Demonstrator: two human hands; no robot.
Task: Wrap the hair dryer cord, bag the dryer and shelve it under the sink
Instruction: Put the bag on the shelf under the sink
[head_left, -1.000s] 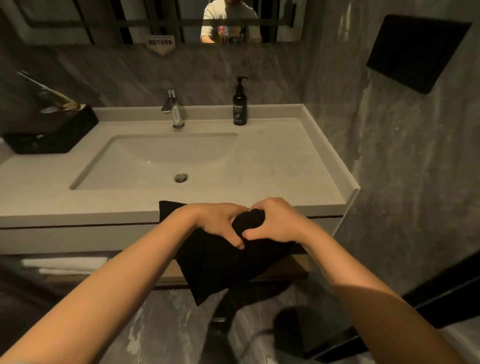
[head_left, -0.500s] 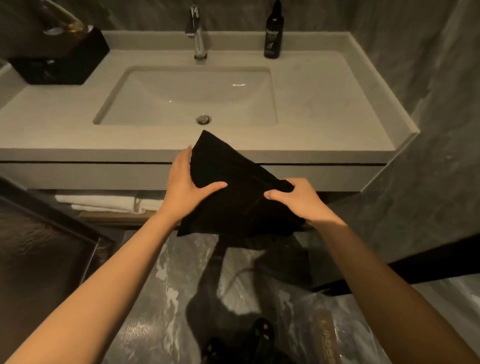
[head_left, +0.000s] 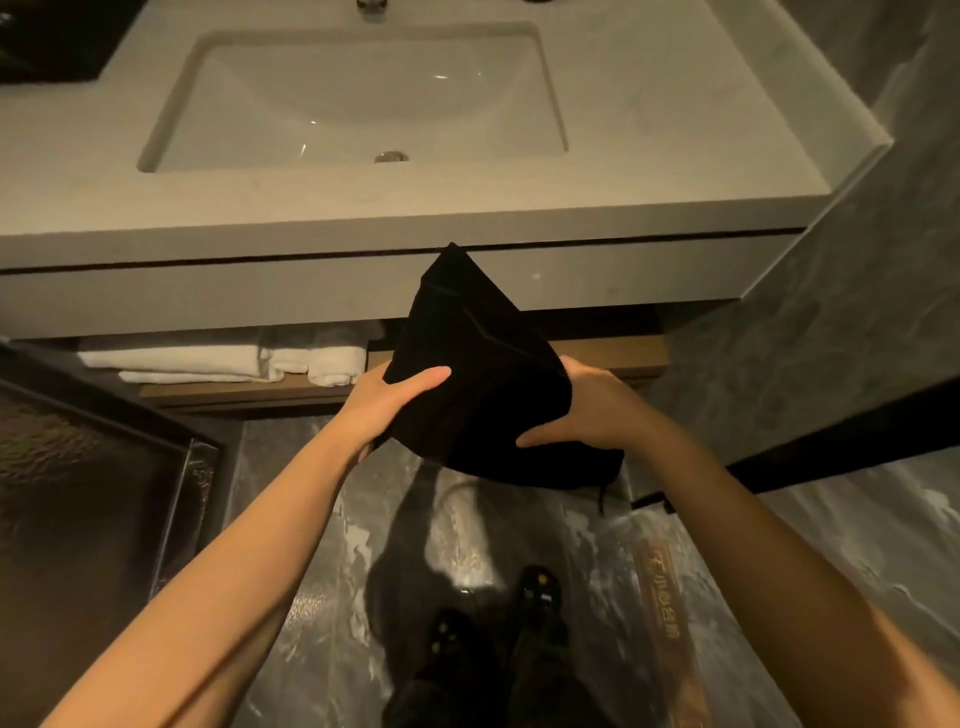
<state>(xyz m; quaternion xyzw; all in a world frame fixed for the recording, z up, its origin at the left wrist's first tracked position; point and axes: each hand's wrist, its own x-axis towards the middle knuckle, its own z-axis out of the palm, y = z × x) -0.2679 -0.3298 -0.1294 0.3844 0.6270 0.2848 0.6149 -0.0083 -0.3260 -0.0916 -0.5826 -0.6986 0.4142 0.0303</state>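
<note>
A black cloth bag (head_left: 478, 379) bulges in front of the vanity, its pointed corner up against the counter's front face. The hair dryer and its cord are hidden inside. My left hand (head_left: 387, 400) grips the bag's left side, thumb lying across the top. My right hand (head_left: 587, 410) holds the right side, thumb along the lower edge and fingers behind the cloth. A thin drawstring (head_left: 602, 493) dangles from the bag's lower right. The bag hangs level with the wooden shelf (head_left: 608, 353) under the sink (head_left: 358, 93).
Folded white towels (head_left: 223, 358) fill the left part of the shelf. A glass shower door (head_left: 93, 499) stands at the left, a grey stone wall (head_left: 841, 312) at the right. My dark shoes (head_left: 493, 618) are on the marble floor below.
The view has tilted down towards the floor. Both hands have carried the bag lower, from the counter's edge down to the height of the shelf opening.
</note>
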